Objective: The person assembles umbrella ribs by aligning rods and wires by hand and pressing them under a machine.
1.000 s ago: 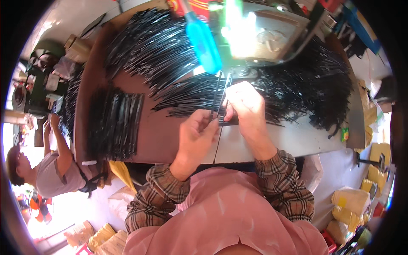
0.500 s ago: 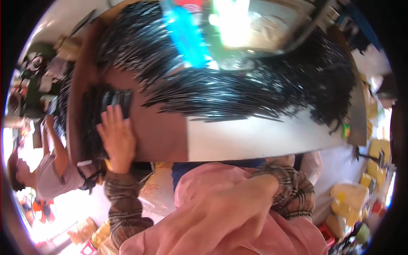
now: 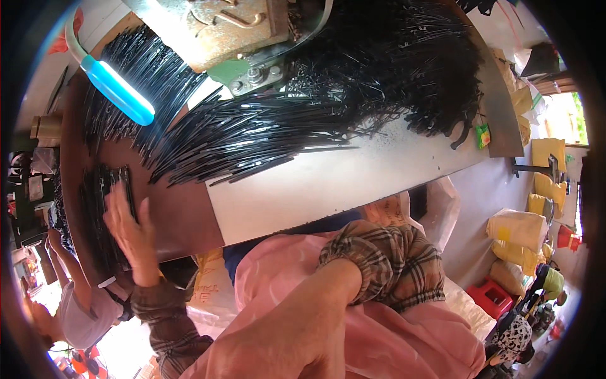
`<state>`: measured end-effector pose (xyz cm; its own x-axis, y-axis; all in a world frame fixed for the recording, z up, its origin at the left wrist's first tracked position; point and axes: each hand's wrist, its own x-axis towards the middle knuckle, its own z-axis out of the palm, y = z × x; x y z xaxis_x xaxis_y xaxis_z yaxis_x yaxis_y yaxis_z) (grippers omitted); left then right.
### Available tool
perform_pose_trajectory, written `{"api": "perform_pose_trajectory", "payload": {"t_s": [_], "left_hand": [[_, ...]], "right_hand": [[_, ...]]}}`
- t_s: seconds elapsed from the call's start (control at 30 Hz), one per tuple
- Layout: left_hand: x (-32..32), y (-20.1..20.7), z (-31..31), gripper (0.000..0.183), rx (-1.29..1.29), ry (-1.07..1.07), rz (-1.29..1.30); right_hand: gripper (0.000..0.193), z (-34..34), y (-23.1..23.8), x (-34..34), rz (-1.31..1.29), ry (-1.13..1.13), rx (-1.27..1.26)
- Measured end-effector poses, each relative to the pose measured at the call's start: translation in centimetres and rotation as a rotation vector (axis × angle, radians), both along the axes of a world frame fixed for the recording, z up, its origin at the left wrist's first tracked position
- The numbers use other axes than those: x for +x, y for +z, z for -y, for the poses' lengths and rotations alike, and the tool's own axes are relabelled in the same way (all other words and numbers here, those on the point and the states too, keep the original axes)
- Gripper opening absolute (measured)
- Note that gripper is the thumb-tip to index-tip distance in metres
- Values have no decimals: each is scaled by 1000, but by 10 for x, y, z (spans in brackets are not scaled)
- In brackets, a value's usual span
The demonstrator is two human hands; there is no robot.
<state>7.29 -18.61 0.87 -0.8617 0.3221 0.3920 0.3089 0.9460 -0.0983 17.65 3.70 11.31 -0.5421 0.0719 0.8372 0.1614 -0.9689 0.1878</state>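
Observation:
My left hand (image 3: 131,230) lies at the left end of the table with its fingers stretched out, holding nothing. Its fingertips touch the edge of a lined-up stack of thin black strips (image 3: 104,211). My right hand (image 3: 287,328) is raised close to the camera over the pink apron; its fingers are hidden at the lower edge. Beyond my hands, a loose row of long black strips (image 3: 243,136) lies over the brown and white halves of the tabletop. Another heap of black strips (image 3: 142,69) fans out at the far left.
A rusty, green-based machine (image 3: 237,38) stands at the far middle, beside a lit blue lamp (image 3: 117,91). A tangled black heap (image 3: 385,69) covers the table's far right. At the left is another person (image 3: 85,312). Yellow sacks (image 3: 546,186) and a red stool (image 3: 491,298) are at the right.
The view has swung to the right and sharpened, so the table sits further left and tilted. My left hand stays by the stack. My right hand has come nearer the camera.

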Motion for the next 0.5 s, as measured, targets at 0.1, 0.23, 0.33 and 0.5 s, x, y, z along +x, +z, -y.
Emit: {"api": "perform_pose_trajectory", "payload": {"t_s": [0.1, 0.23, 0.33, 0.5], "left_hand": [[18, 11, -91, 13, 487, -378, 177], [32, 4, -145, 29, 558, -704, 283], [28, -12, -157, 34, 522, -720, 297], [26, -24, -161, 37, 556, -694, 254]], "right_hand": [[28, -28, -24, -10, -105, -205, 209], [15, -99, -58, -6, 96, -742, 1589], [10, -107, -114, -6, 592, -1394, 1969], [6, -123, -131, -23, 457, -1726, 2053]]}}
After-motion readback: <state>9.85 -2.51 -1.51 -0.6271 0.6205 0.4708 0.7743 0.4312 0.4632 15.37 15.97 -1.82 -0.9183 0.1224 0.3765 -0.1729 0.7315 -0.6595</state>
